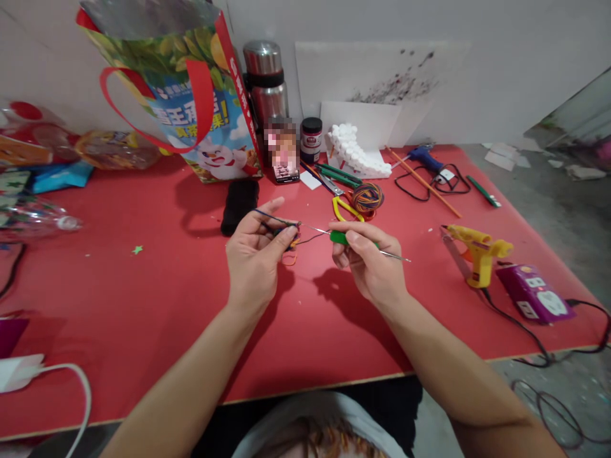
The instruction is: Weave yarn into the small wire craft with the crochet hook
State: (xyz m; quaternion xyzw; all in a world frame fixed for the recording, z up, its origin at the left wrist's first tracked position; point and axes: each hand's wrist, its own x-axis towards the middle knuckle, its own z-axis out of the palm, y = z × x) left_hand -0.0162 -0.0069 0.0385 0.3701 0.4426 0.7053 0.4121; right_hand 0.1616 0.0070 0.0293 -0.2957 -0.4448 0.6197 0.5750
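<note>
From here I see the red bench (pixel 157 331) beneath my left hand (pixel 260 245) and right hand (pixel 366 257), both pinched closed. A yarn ball (pixel 367 197) lies just beyond the right, which grips a green-handled hook (pixel 340 237); the left holds a small yarn piece (pixel 295 241).

Yarn piece (pixel 295 240): small, dark with orange, pinched in our left hand (pixel 252 254); we cannot make out its stitches.
Dark strand (pixel 275 219): it runs from the piece back over that same hand.
Hook (pixel 338 237): green-handled, thin metal at both ends, aslant in our right hand (pixel 375 261), one end pointing at the yarn piece.
</note>
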